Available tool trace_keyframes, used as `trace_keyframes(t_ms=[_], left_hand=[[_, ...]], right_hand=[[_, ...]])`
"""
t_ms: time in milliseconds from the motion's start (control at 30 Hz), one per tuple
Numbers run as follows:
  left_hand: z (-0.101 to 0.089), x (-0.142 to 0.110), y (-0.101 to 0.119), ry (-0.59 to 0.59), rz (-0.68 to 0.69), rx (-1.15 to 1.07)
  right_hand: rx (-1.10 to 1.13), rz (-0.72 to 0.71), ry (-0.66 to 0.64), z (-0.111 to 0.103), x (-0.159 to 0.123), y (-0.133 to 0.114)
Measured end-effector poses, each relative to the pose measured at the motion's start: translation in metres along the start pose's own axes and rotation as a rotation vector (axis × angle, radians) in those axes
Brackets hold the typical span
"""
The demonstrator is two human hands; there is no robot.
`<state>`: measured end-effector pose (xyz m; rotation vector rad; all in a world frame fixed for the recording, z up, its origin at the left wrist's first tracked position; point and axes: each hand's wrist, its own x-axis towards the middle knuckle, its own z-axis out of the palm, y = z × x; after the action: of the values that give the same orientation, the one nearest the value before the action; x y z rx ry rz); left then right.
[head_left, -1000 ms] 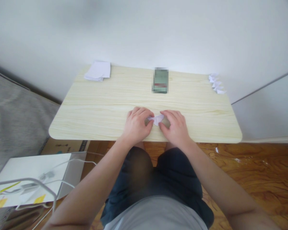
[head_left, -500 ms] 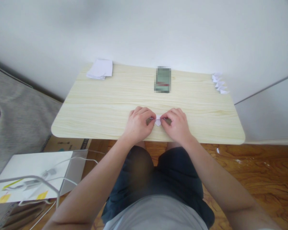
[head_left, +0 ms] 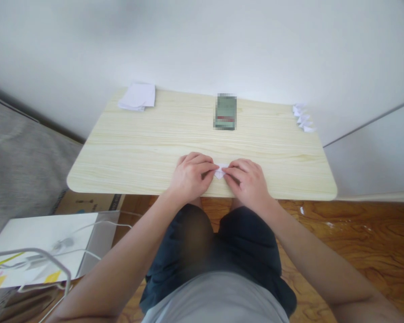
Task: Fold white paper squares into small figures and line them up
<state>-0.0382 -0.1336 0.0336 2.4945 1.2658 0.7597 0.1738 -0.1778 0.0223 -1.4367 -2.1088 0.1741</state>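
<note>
Held small folded paper (head_left: 219,174) near front edge of tabletop (head_left: 148,148), pinched in closed grip of left hand (head_left: 192,176) at one side, right hand (head_left: 249,179) at other. Likely needed edges matched first, then even fingertip pressure along crease, without skewing lower point.

Left hand (head_left: 192,176) pinching, right hand (head_left: 248,180) pinching, forearms (head_left: 138,244) angled inward

Folded white paper (head_left: 219,174) sits near the table's edge (head_left: 131,191).
</note>
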Motion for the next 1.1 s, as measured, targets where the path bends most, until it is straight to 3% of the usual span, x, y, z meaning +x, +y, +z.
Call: trace_keyframes(t_ms=[367,767,1100], left_hand=[[-0.004,-0.014,-0.002,0.031,0.023,-0.034],[-0.003,-0.003,-0.005,-0.012,-0.011,-0.036],[-0.018,-0.039,0.006,-0.082,0.092,-0.060]], right_hand=[[-0.051,-0.005,-0.037,-0.002,-0.005,-0.006],[0.014,-0.032,-0.008,0.006,0.015,0.008],[0.084,-0.075,-0.081,-0.008,-0.028,-0.013]])
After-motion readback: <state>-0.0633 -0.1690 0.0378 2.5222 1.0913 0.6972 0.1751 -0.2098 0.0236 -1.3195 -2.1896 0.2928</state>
